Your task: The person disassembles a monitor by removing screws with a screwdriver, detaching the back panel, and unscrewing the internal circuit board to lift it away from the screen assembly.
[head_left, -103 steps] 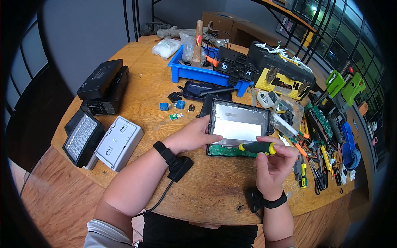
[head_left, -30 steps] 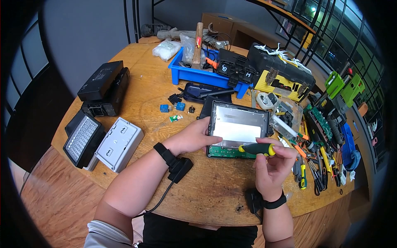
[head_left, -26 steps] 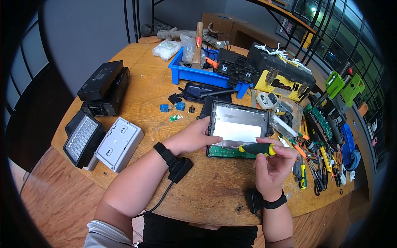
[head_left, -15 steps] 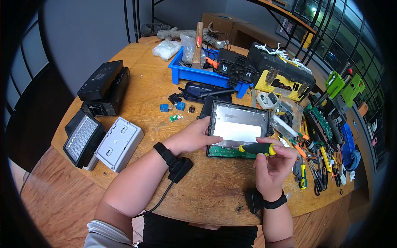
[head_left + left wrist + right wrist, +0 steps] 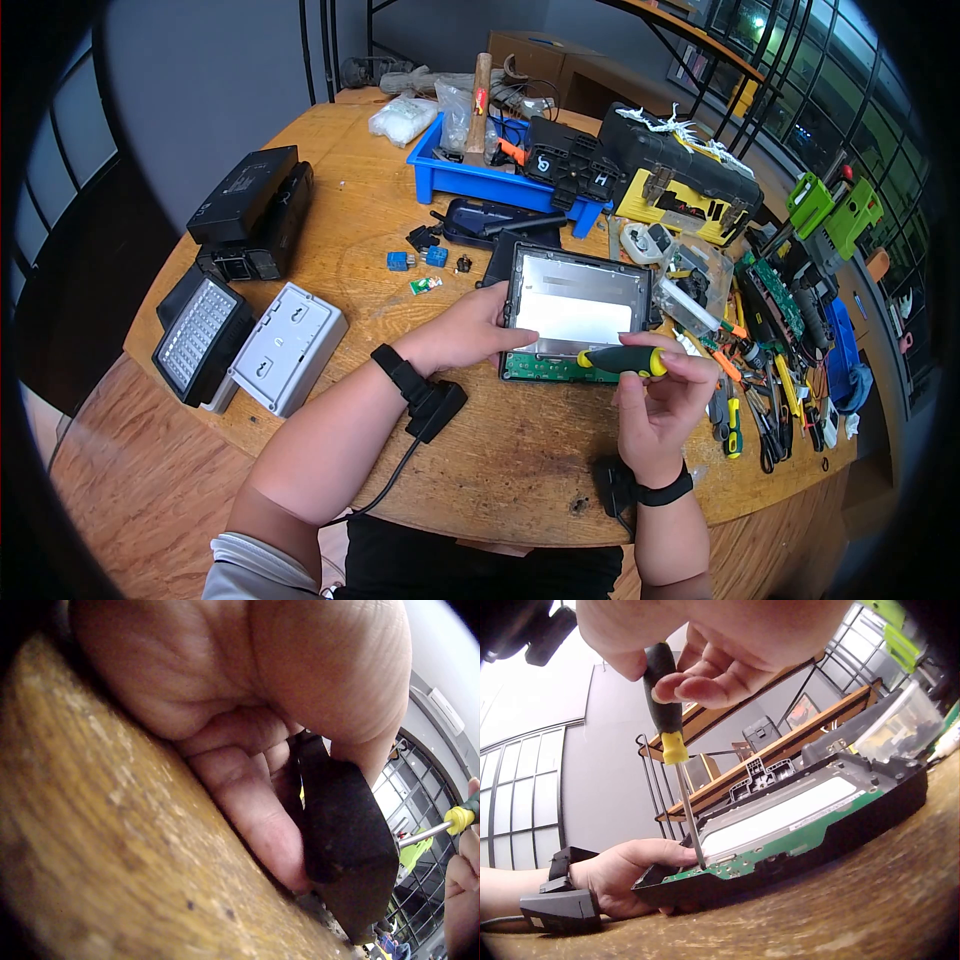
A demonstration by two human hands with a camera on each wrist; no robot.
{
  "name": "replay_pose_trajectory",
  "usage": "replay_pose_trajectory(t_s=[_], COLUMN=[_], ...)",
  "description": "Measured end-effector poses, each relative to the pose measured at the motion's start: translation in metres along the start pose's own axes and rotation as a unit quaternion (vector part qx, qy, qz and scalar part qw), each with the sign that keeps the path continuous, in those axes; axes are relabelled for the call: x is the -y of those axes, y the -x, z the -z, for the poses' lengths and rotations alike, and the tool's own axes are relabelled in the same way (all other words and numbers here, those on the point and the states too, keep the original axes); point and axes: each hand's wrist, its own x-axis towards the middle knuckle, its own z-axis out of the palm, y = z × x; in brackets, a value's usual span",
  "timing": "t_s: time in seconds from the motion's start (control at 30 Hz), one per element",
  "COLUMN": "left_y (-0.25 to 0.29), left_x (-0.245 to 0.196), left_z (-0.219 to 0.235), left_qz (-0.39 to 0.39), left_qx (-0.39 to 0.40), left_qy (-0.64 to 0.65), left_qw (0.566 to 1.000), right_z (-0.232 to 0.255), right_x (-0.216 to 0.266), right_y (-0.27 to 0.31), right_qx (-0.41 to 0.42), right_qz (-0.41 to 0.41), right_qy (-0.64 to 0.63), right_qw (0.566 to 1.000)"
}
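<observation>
A black-framed electronic panel (image 5: 585,285) lies on the table, with a metal plate and a strip of green circuit board (image 5: 540,367) along its near side. My left hand (image 5: 462,332) grips its left edge, thumb on top. In the left wrist view, curled fingers (image 5: 262,817) lie between the table and the panel's dark casing (image 5: 352,832). My right hand (image 5: 665,415) holds a green and yellow screwdriver (image 5: 622,359) by its handle. Seen from the right wrist, the screwdriver's shaft (image 5: 688,802) stands nearly upright, its tip at the circuit board near my left thumb.
Black boxes (image 5: 250,210), an LED floodlight (image 5: 203,335) and a grey-white casing (image 5: 290,348) stand left. Blue connectors (image 5: 432,256) lie beyond my left hand. Behind are a blue tray (image 5: 470,178) with a hammer (image 5: 480,100) and a toolbox (image 5: 680,170). Loose tools (image 5: 780,390) crowd the right.
</observation>
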Motion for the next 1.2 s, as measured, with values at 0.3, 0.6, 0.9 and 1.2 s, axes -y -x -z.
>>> replay_pose_trajectory(t_s=[0.3, 0.6, 0.9, 1.2], left_y=[0.0, -0.0008, 0.0, 0.0019], left_x=[0.0, 0.0009, -0.0004, -0.0045], left_z=[0.0, 0.0009, 0.0002, -0.0005], left_qz=[0.003, 0.001, -0.001, 0.012], left_qx=[0.0, 0.002, 0.001, -0.006], left_qy=[-0.006, -0.013, 0.001, -0.009], left_qw=[1.0, 1.0, 1.0, 1.0], right_z=[-0.0015, -0.0015, -0.0015, -0.0017], right_x=[0.0005, 0.0004, -0.0003, -0.0005], right_y=[-0.001, -0.0013, -0.0012, -0.0008], right_qx=[0.001, 0.003, 0.004, 0.0], right_qz=[0.002, 0.003, 0.004, -0.002], right_qy=[-0.005, 0.002, 0.002, 0.0], right_qw=[1.0, 1.0, 1.0, 1.0])
